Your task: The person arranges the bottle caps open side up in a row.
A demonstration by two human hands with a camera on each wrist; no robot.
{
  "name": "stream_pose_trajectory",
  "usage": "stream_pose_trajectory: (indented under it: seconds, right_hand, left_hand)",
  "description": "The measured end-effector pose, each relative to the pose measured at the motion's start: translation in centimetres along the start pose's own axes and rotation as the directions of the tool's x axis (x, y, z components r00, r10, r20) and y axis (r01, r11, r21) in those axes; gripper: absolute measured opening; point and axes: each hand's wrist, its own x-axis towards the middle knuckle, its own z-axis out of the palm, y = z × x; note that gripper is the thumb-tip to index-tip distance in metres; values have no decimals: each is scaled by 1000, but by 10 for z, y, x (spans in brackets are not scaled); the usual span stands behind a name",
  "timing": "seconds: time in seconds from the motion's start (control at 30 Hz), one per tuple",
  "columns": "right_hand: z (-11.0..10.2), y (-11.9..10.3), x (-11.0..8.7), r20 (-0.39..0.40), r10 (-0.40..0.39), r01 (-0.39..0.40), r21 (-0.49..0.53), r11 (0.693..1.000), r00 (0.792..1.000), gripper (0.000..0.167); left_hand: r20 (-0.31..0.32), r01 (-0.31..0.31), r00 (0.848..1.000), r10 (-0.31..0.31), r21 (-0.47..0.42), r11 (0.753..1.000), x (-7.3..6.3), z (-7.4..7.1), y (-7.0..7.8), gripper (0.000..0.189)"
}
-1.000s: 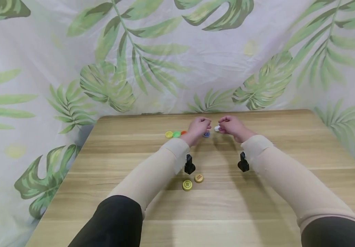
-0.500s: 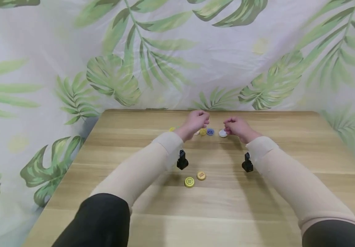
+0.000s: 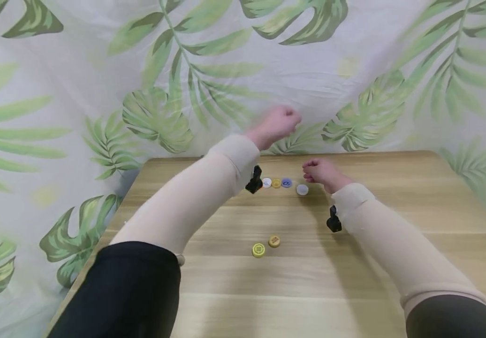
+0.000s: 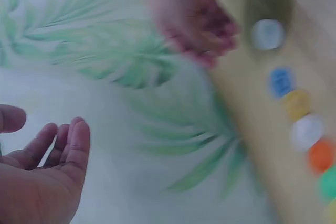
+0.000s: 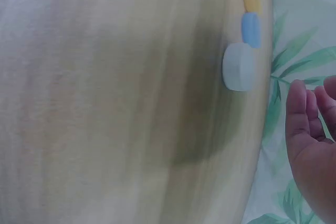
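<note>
My left hand (image 3: pixel 277 124) is raised above the table's far edge, blurred in the head view. Its thumb and loosely bent fingers stand apart in the left wrist view, holding nothing. Over the far part of the table hovers my right hand (image 3: pixel 322 173), its relaxed fingers also without anything between them. Just left of it lies a white bottle cap (image 3: pixel 302 189), apart from a row with a blue cap (image 3: pixel 286 182), a yellow-orange cap (image 3: pixel 276 183) and another white cap (image 3: pixel 266 182). The left wrist view shows the row continuing with an orange cap (image 4: pixel 321 156) and a green cap (image 4: pixel 328 183).
Nearer on the wooden table (image 3: pixel 353 281) lie a yellow cap (image 3: pixel 258 250) and a tan cap (image 3: pixel 274 241). A leaf-printed cloth (image 3: pixel 226 84) hangs behind the far edge. Black wrist cameras sit under both sleeves; the left arm hides part of the row.
My left hand has lifted up and away from the table. The right hand has let go of the white cap, which now lies flat beside the row.
</note>
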Motion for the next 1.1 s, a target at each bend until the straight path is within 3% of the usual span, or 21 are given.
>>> stream_pose_trajectory:
  seconds: [0.1,0.23,0.33,0.5,0.6,0.8,0.93,1.1]
  right_hand:
    - [4,5,2,18,-5,6,-91,996,1000,35]
    - [3,11,0,39,-8,17,-238,971,999,37]
    - [0,15,-2,71,-15,37,-317,948,997,42]
    - [1,20,-3,83,-60,92,-463,881,995,35]
    - [2,22,-2,59,-78,97,-510,855,995,28]
    - [0,27,7,35,-101,105,-524,845,994,28]
    - [4,28,12,23,-98,95,-545,833,995,31]
    - [7,24,12,20,-70,70,-531,845,997,34]
  left_hand:
    - [32,86,996,-85,-27,996,0,23,-39,21]
    - [105,214,973,-207,-63,975,-7,61,-86,27]
    - [141,259,959,-246,-89,962,-10,85,-104,30]
    - [130,311,947,-294,-142,940,-10,108,-112,25]
    - [135,330,941,-309,-175,928,-7,112,-113,25]
    - [165,334,939,-303,-209,919,-4,112,-119,23]
    - [170,323,940,-295,-166,932,-12,102,-130,19]
    - [195,348,928,-317,-158,924,-30,84,-147,29]
